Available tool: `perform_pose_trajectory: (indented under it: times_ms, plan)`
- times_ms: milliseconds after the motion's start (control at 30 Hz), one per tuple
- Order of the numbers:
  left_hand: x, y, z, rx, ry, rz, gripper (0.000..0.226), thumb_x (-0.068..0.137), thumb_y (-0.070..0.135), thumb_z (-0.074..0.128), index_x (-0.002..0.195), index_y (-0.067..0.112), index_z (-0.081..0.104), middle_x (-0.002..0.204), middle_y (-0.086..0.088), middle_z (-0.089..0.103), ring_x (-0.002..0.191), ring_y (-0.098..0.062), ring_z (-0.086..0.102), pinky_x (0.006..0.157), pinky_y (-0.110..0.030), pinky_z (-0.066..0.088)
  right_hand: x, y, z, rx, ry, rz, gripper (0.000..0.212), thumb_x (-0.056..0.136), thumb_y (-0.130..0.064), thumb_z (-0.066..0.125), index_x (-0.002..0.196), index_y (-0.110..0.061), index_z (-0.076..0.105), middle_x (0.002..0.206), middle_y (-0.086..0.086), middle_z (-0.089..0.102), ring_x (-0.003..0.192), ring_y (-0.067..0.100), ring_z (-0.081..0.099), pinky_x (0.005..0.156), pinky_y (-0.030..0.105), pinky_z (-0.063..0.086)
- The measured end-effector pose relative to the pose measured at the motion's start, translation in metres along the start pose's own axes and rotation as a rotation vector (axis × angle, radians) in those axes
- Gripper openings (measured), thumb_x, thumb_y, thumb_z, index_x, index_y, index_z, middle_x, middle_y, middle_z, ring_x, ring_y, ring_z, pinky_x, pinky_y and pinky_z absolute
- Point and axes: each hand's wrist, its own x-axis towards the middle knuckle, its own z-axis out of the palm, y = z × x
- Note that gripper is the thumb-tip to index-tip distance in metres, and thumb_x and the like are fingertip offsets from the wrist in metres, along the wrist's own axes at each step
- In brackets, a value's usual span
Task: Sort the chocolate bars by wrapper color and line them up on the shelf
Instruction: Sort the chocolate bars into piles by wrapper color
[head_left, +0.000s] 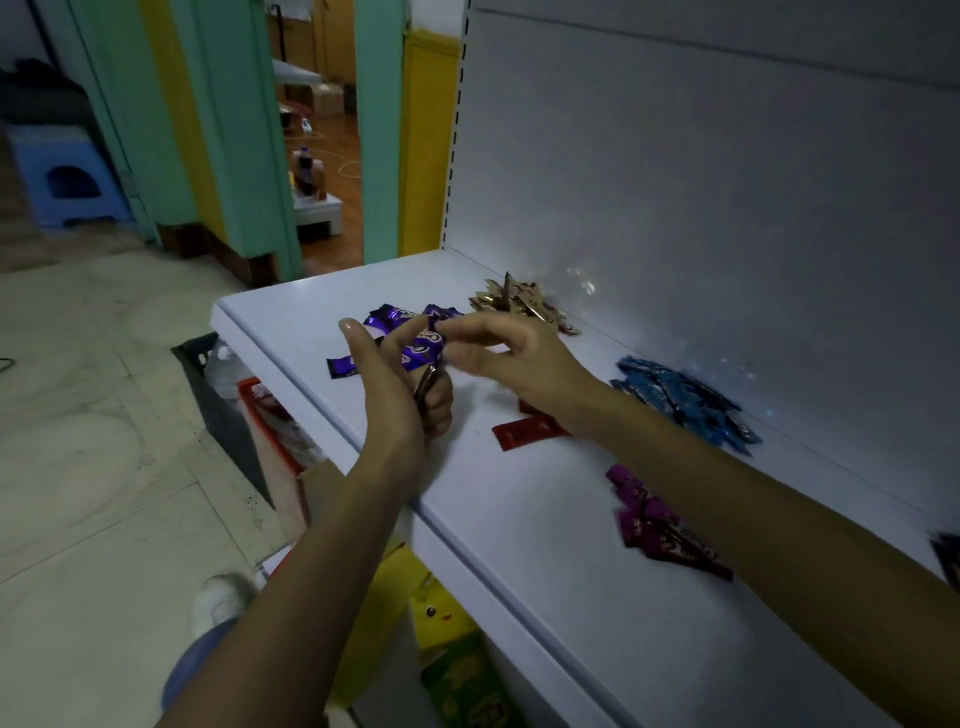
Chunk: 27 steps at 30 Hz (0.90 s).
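Note:
On the white shelf (519, 519) the chocolate bars lie in groups by wrapper color. Purple bars (384, 319) sit at the far left, gold-brown bars (519, 304) behind them, blue bars (685, 405) by the back panel, red bars (524, 431) in the middle and magenta bars (665, 525) nearer me. My left hand (400, 395) holds a bunch of bars, a purple one (423, 351) on top and a dark one showing lower down. My right hand (509, 353) pinches the end of that purple bar with thumb and finger.
The shelf's front edge runs diagonally from upper left to lower right, and its white back panel (727, 182) rises on the right. Below the shelf stand a dark crate (218, 395), a red basket (270, 431) and yellow and green packs (447, 649). Tiled floor lies to the left.

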Motion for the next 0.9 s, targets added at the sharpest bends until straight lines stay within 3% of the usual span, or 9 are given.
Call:
perform_pose_trajectory:
  times_ms: [67, 200, 267, 367, 467, 567, 700, 767, 900]
  plan:
    - [-0.002, 0.001, -0.002, 0.003, -0.023, -0.014, 0.082, 0.089, 0.071, 0.001, 0.129, 0.023, 0.053, 0.045, 0.001, 0.028, 0.043, -0.011, 0.019, 0.046, -0.022, 0.014, -0.006, -0.004, 0.006, -0.015, -0.113, -0.035, 0.030, 0.084, -0.016, 0.069, 0.113, -0.025, 0.064, 0.111, -0.009, 0.064, 0.103, -0.001, 0.060, 0.089, 0.018, 0.050]
    - [-0.003, -0.002, -0.003, 0.012, -0.007, 0.023, 0.080, 0.091, 0.069, 0.003, 0.129, 0.020, 0.053, 0.051, -0.003, 0.042, 0.043, -0.011, 0.024, 0.046, -0.023, 0.016, -0.006, -0.004, 0.011, 0.025, -0.086, -0.052, 0.015, 0.083, -0.009, 0.070, 0.096, -0.018, 0.069, 0.095, -0.004, 0.068, 0.094, 0.006, 0.063, 0.084, 0.024, 0.052]
    - [-0.002, -0.004, -0.001, -0.012, 0.034, 0.079, 0.074, 0.094, 0.064, 0.006, 0.126, 0.018, 0.053, 0.061, -0.002, 0.055, 0.047, -0.010, 0.036, 0.047, -0.023, 0.026, -0.002, -0.003, 0.007, 0.128, 0.003, -0.020, 0.010, 0.085, -0.009, 0.068, 0.089, -0.018, 0.067, 0.083, -0.006, 0.068, 0.079, 0.003, 0.064, 0.072, 0.017, 0.050]
    - [0.002, -0.004, -0.002, -0.071, 0.098, 0.151, 0.063, 0.098, 0.056, 0.007, 0.123, 0.018, 0.051, 0.077, -0.004, 0.060, 0.061, -0.011, 0.054, 0.056, -0.021, 0.041, 0.012, 0.002, -0.004, 0.268, 0.214, 0.129, 0.004, 0.088, -0.014, 0.065, 0.088, -0.018, 0.067, 0.077, -0.006, 0.069, 0.065, 0.004, 0.061, 0.055, 0.016, 0.044]
    - [0.006, -0.005, -0.006, -0.090, 0.157, 0.170, 0.057, 0.099, 0.053, 0.007, 0.117, 0.024, 0.052, 0.093, -0.002, 0.065, 0.083, -0.014, 0.062, 0.071, -0.024, 0.048, 0.028, 0.014, -0.008, 0.308, 0.295, 0.259, 0.007, 0.090, -0.014, 0.063, 0.094, -0.012, 0.068, 0.082, 0.001, 0.069, 0.062, 0.004, 0.063, 0.054, 0.016, 0.046]
    - [0.009, -0.008, -0.007, -0.098, 0.222, 0.186, 0.054, 0.101, 0.050, 0.008, 0.124, 0.023, 0.049, 0.103, 0.002, 0.064, 0.096, -0.012, 0.061, 0.080, -0.025, 0.048, 0.044, 0.025, -0.003, 0.329, 0.392, 0.318, 0.023, 0.088, -0.009, 0.065, 0.109, 0.001, 0.065, 0.084, 0.005, 0.067, 0.062, 0.005, 0.065, 0.057, 0.015, 0.052]
    - [0.014, -0.006, -0.008, -0.144, 0.278, 0.174, 0.052, 0.101, 0.050, 0.009, 0.121, 0.024, 0.050, 0.106, 0.004, 0.063, 0.099, -0.009, 0.061, 0.081, -0.023, 0.048, 0.067, 0.035, 0.011, 0.008, 0.547, 0.175, 0.017, 0.083, -0.008, 0.071, 0.098, -0.001, 0.071, 0.084, 0.005, 0.069, 0.080, 0.017, 0.066, 0.075, 0.026, 0.055]
    - [0.017, -0.006, -0.011, -0.208, 0.275, 0.134, 0.052, 0.100, 0.053, 0.011, 0.119, 0.024, 0.050, 0.107, 0.004, 0.063, 0.105, -0.013, 0.060, 0.085, -0.025, 0.047, 0.073, 0.037, 0.020, -0.237, 0.555, 0.041, 0.014, 0.083, -0.014, 0.071, 0.095, -0.007, 0.073, 0.087, 0.002, 0.071, 0.081, 0.013, 0.066, 0.074, 0.025, 0.054]
    - [0.018, -0.005, -0.011, -0.187, 0.258, 0.114, 0.048, 0.102, 0.049, 0.014, 0.121, 0.023, 0.051, 0.115, 0.002, 0.060, 0.112, -0.015, 0.056, 0.095, -0.029, 0.044, 0.078, 0.044, 0.027, -0.637, 0.314, -0.016, 0.014, 0.083, -0.033, 0.069, 0.093, -0.024, 0.074, 0.088, -0.006, 0.072, 0.087, 0.012, 0.061, 0.072, 0.031, 0.050]
